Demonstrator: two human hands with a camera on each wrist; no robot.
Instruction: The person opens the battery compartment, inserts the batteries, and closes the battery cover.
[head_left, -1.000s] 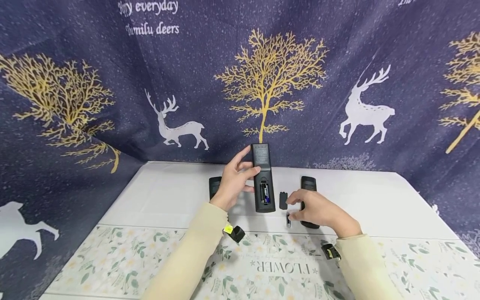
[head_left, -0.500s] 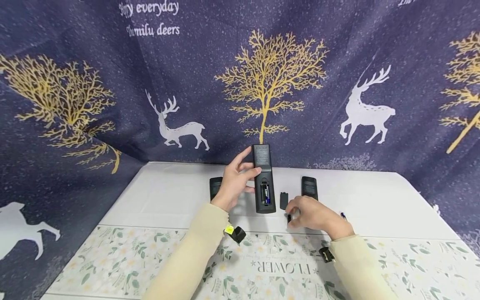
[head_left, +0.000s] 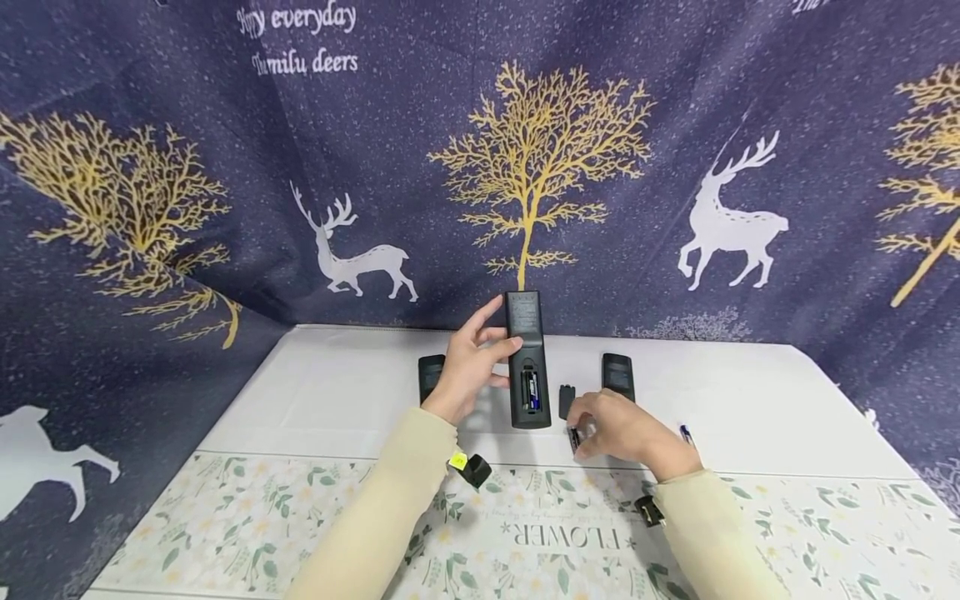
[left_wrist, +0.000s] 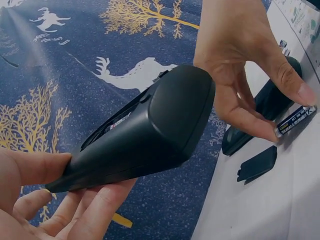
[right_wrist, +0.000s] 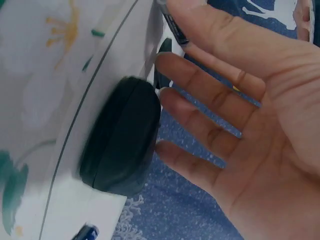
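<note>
My left hand (head_left: 468,367) grips a black remote control (head_left: 527,321) by its side, back turned toward me and raised above the table. Its battery compartment is uncovered, and a blue-and-silver battery (head_left: 533,389) lies in the right-hand part of it. Low at the table, my right hand (head_left: 622,425) pinches a second battery (left_wrist: 295,121) at its two ends between thumb and index finger. The other fingers of that hand reach past it, beside another remote, in the right wrist view. A small black battery cover (left_wrist: 257,164) lies on the table close to the pinched battery.
Another black remote (head_left: 618,372) lies behind my right hand, partly hidden by it. A further remote (head_left: 430,372) is behind my left wrist. One loose battery (head_left: 686,434) lies to the right. A flowered mat (head_left: 300,517) covers the table's front.
My right hand has moved slightly down and left, and its thumb and index finger have come together on the battery. The loose battery at right has come into view. The left hand stays put.
</note>
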